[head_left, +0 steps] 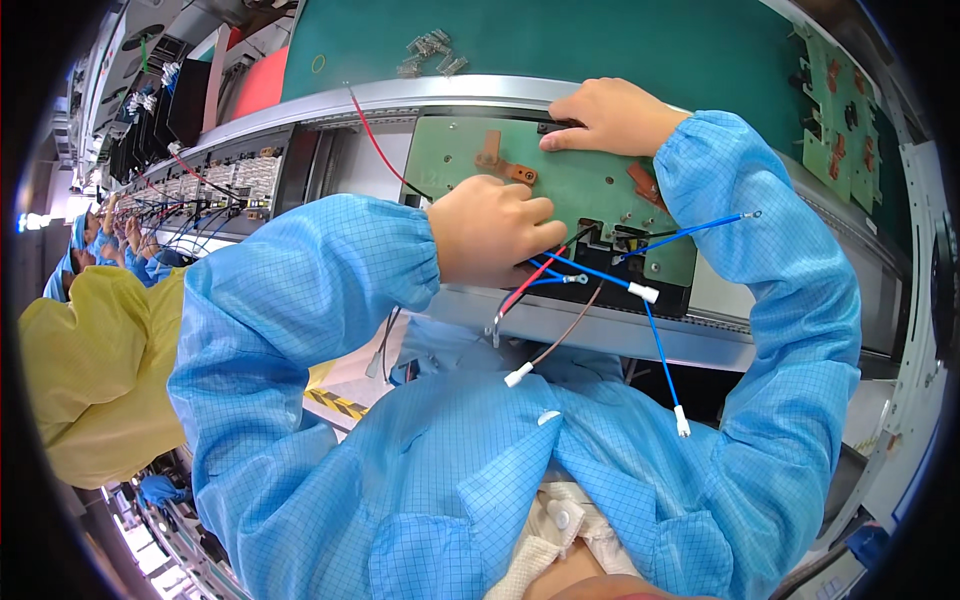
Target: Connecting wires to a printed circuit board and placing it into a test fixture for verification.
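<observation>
A green fixture board point(440, 150) with brown clamp pieces point(505, 160) lies across the rail in front of me. My left hand point(495, 230) is closed over its near left part, knuckles up; what its fingers hold is hidden. Beside those fingers, red and black wires point(520, 290) and blue wires point(600, 272) with white connectors and ring terminals spread toward me. My right hand point(615, 118) rests on the board's far edge, thumb apart from the fingers, next to a small dark block. A brown wire point(570, 333) ends in a white connector near my body.
Beyond the rail point(460, 92), a green mat point(600, 40) bears a pile of small metal parts point(432, 52). Another green board point(840, 120) stands at the far right. Wired units point(230, 185) line the conveyor at left, where a person in a yellow garment point(110, 370) is close by.
</observation>
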Available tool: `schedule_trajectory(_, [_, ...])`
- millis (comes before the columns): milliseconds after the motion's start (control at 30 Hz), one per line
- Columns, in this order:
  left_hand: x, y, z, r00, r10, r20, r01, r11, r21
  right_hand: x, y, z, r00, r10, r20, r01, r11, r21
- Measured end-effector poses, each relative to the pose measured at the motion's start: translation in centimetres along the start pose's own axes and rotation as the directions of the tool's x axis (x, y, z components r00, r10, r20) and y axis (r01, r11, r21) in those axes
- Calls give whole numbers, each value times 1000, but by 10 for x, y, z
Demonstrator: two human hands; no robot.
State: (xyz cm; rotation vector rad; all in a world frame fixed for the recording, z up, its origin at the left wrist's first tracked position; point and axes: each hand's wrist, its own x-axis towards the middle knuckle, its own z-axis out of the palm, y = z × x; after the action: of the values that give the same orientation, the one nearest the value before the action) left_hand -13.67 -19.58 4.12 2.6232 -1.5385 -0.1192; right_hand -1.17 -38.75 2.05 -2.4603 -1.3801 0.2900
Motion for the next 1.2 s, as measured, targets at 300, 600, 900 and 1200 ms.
schedule_trajectory(300, [10, -4, 0, 986, 129, 106, -135, 990, 49, 0, 7, 9, 988, -63, -138, 72, 995, 62])
schedule_trajectory(600, [19, -7, -11, 985, 141, 95, -142, 990, 3, -3, 12, 6, 980, -86, -177, 106, 988, 110])
schedule_trajectory(900, [17, -11, -10, 985, 168, 26, -167, 986, -21, -2, 6, 0, 996, 31, -82, -22, 993, 113])
schedule_trajectory(1200, [22, -15, -30, 981, 176, 84, -176, 984, -7, 1, 9, -13, 999, 0, -54, 11, 979, 204])
